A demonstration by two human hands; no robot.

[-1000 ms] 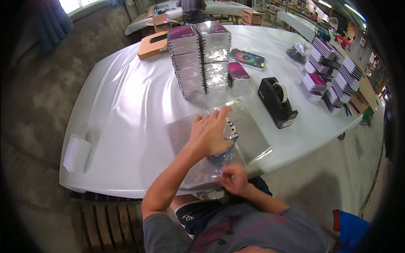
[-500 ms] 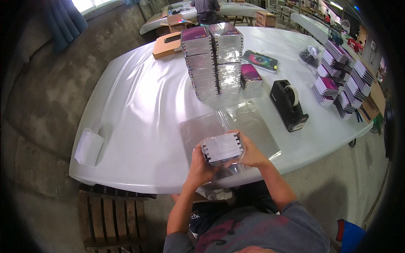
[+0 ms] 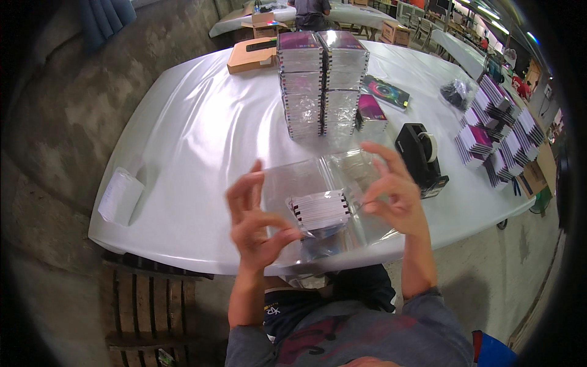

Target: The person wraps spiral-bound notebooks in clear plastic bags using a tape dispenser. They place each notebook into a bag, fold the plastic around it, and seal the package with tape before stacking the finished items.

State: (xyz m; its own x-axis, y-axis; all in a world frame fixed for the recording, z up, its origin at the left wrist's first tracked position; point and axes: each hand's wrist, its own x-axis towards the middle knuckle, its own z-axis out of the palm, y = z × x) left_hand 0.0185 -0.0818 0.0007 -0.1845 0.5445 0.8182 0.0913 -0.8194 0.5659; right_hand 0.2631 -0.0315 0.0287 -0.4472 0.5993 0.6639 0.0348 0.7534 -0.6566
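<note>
A small stack of thin white-edged pieces with black corner marks (image 3: 319,211) stands at the table's near edge, on a clear plastic sheet (image 3: 284,177). To its left, my left hand (image 3: 254,223) pinches the clear film by the stack's lower corner between thumb and forefinger, other fingers raised. My right hand (image 3: 396,194) makes a similar pinch on the film at the stack's right side, its remaining fingers spread. The film is see-through, so its exact edges are hard to make out.
Tall film-wrapped stacks (image 3: 302,85) rise beyond the sheet. A black tape dispenser (image 3: 416,153) sits right of my right hand. More purple-topped stacks (image 3: 495,131) stand far right, a cardboard box (image 3: 247,58) at the back, and a white packet (image 3: 121,196) far left.
Both hands have let go of the stack's sides and moved apart, now pinching film beside it. The stack rests on the sheet. The whole view has shifted slightly.
</note>
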